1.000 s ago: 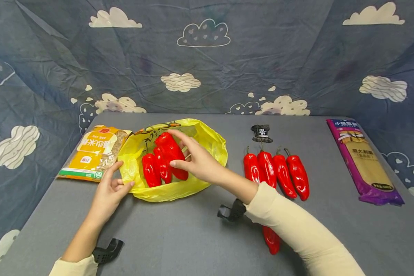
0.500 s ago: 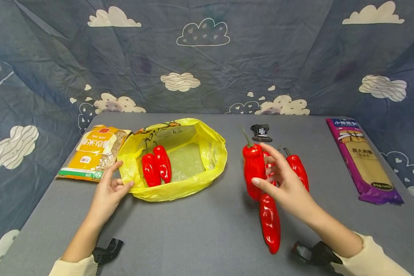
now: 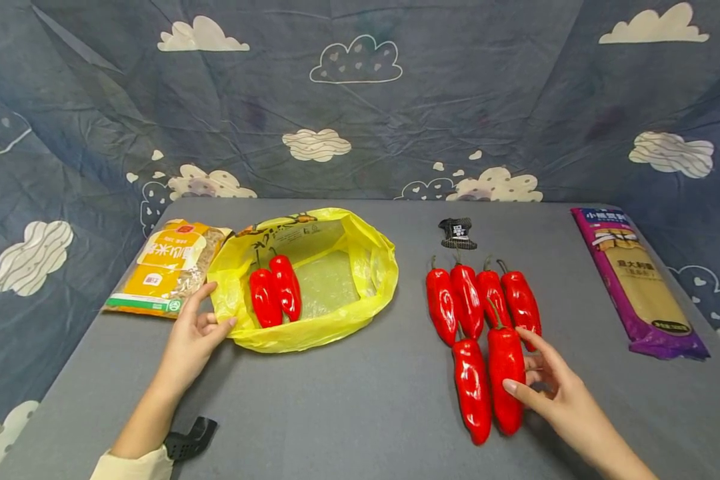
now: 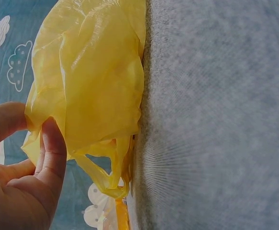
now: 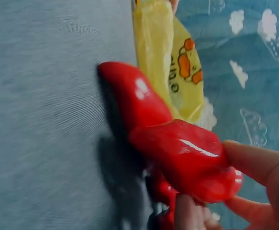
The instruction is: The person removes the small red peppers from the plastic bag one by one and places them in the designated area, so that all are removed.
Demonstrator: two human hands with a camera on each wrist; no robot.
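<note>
As I read the head view, the left hand [image 3: 195,340] has thumb and fingertips on the left rim of the yellow plastic bag [image 3: 303,337], other fingers partly curled. The right hand [image 3: 561,393], part-closed, holds the near-right red pepper [image 3: 507,383] at its right side, stem pointing away from the person. Just left of that one is another near pepper [image 3: 473,393]; beyond them, a row of four peppers [image 3: 441,307] on the grey table [image 3: 366,413], stems also away. Bag mouth is open, with two peppers [image 3: 276,290] side by side in its left part. Yellow-orange packet [image 3: 162,270] sits just left of the bag; small black bundle [image 3: 458,233] behind the row; purple packet [image 3: 639,280] well off to the right. Cloud-print cloth [image 3: 360,100] behind it all.

On left wrist I get the thumb and a finger pinching the bag's film, gap small, bag handle hanging below the fingers.

On right wrist I get the held pepper between thumb and fingers, spread about its width, another pepper overlapping behind it. Can't tell if its tip touches the table.
</note>
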